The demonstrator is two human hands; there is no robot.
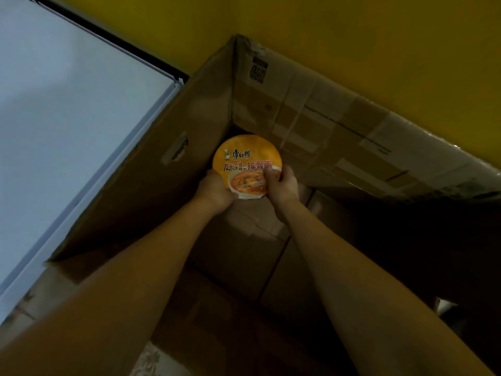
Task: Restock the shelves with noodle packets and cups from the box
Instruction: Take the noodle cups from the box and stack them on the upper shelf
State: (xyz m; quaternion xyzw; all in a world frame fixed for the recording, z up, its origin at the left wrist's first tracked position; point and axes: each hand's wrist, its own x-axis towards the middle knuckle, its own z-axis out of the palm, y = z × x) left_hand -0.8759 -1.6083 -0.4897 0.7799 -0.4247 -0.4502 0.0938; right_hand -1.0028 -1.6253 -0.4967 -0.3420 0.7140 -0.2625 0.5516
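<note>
You are looking down into a large open cardboard box [320,123], with both bare forearms reaching in from the lower edge of the frame toward its far corner near the centre. Your left hand [215,189] and your right hand [282,185] hold one noodle cup [245,161] between them, lid up, just in front of that inner corner. The lid is orange and yellow, with Chinese characters and a picture of a soup bowl on it.

The fingers of your left hand curl around the cup's lower left rim, and most of them are hidden under it. Your right thumb [269,176] presses flat on the lid over the bowl picture, while the other fingers of that hand wrap the right side out of sight. Both hands are closed on the cup.

Below the cup the box floor is dim, with folded bottom flaps meeting in seams. Clear tape and a printed code patch mark the box's far wall. A white panel [67,126] fills the upper left of the frame, beside the box's left wall. A yellow wall [352,31] runs across the top.
</note>
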